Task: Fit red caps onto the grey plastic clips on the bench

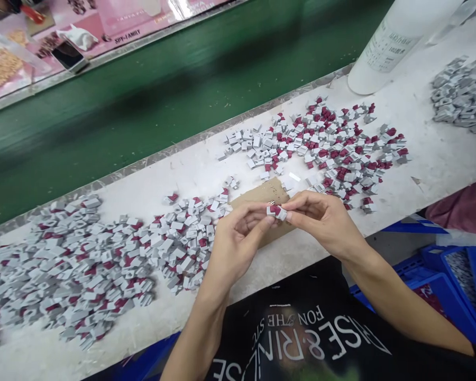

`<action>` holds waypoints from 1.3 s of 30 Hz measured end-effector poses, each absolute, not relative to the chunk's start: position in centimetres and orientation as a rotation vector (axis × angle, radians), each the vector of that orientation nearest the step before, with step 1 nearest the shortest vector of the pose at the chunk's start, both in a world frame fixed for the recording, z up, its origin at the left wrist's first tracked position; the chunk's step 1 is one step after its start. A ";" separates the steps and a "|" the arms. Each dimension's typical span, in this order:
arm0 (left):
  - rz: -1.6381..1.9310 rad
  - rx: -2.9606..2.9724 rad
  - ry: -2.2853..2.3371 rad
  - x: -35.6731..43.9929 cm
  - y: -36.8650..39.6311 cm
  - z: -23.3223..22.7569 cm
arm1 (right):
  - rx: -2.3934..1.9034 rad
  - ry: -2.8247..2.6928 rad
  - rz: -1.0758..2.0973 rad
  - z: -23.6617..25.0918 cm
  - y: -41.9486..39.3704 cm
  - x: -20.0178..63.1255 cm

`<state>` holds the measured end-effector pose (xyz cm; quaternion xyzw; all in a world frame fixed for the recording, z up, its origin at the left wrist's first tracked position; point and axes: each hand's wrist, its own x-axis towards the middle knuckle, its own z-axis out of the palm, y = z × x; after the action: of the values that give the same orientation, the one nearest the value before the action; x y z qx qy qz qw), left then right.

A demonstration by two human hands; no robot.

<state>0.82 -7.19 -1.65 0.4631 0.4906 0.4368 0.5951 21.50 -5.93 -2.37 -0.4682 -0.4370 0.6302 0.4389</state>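
Note:
My left hand (238, 238) and my right hand (321, 217) meet above the near edge of the white bench. Between their fingertips they pinch one small grey-and-maroon plastic piece (276, 211). Just behind it lies a brown cardboard strip (262, 194). A big heap of the same grey-and-maroon pieces (83, 264) spreads to the left, and another heap (325, 148) lies to the right behind my right hand.
A green conveyor belt (162, 95) runs along the far side of the bench. A white bottle (396, 42) stands at the back right, next to a pile of plain grey parts (464, 95). Blue crates (452, 286) sit below the bench on the right.

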 end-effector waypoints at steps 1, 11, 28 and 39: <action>0.995 1.103 1.140 0.7 -7.1 -1.6 | -1.157 -1.100 1.568 -2.4 -5.9 21.5; 0.847 1.660 1.486 -1.8 -2.2 0.2 | -1.459 -1.517 1.013 -1.6 -3.9 24.0; 0.063 1.529 1.983 -6.0 4.2 0.1 | -2.092 -1.960 0.298 -3.9 3.1 24.4; 0.496 1.836 1.883 -5.4 9.0 -4.1 | -1.742 -1.707 0.786 -2.8 1.9 25.7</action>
<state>-5.39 8.95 -4.14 0.6676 0.6845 0.1804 0.2306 25.71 1.88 -2.84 -0.6516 -0.6383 0.2939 0.2855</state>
